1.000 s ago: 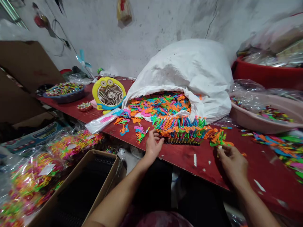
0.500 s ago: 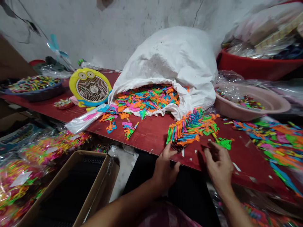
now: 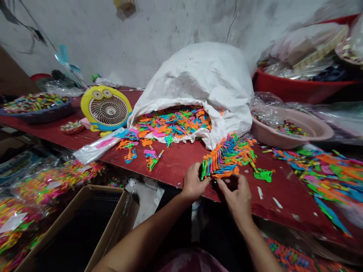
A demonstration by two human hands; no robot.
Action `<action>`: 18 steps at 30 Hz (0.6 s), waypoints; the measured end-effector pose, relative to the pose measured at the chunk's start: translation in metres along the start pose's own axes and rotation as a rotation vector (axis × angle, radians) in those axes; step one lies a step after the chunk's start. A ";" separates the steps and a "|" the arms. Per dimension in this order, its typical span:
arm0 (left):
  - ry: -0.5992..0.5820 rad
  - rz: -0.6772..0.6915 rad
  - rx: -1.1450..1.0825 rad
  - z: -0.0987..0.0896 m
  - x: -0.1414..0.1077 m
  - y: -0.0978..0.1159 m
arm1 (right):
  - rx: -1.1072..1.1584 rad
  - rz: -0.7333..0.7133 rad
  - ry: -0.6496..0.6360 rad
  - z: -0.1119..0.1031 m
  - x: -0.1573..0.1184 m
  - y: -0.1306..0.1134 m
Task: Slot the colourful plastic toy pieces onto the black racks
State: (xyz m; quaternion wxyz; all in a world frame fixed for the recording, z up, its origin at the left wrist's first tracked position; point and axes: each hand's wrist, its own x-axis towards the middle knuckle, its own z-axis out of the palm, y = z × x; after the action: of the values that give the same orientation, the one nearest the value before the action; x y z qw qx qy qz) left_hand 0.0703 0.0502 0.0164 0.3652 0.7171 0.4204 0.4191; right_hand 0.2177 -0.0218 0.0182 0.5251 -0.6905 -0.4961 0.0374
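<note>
Seen on red-painted wooden tabletop (image 3: pixel 181 162): long bundle of neon orange, green and blue plastic pieces (image 3: pixel 227 158), just beyond both hands. Touched at near end by bare left hand (image 3: pixel 194 182), fingers (image 3: pixel 195 170) curled, grip unclear. Bare right hand (image 3: pixel 236 194) placed just beside, fingers (image 3: pixel 224 184) narrowed, hold unclear. Behind, open white woven sack (image 3: pixel 195 75) packed with similar pieces.

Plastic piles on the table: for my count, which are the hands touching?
The fanned neon bundle at the left hand and right hand; others lie apart, by the white sack or further right.
</note>
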 end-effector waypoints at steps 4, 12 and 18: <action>0.017 -0.040 0.170 0.003 0.002 0.004 | -0.037 -0.013 0.029 0.004 0.001 -0.002; -0.019 -0.162 0.281 0.016 -0.001 0.015 | -0.079 -0.060 0.056 -0.002 0.005 -0.002; -0.003 -0.167 0.308 0.029 -0.011 0.023 | -0.113 -0.167 -0.092 -0.024 0.006 0.000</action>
State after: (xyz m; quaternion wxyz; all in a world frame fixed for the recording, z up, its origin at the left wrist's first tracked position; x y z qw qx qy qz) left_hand 0.1000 0.0263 0.0223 0.2851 0.7278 0.5373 0.3167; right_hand 0.2349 -0.0341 0.0322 0.4634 -0.6726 -0.5769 -0.0029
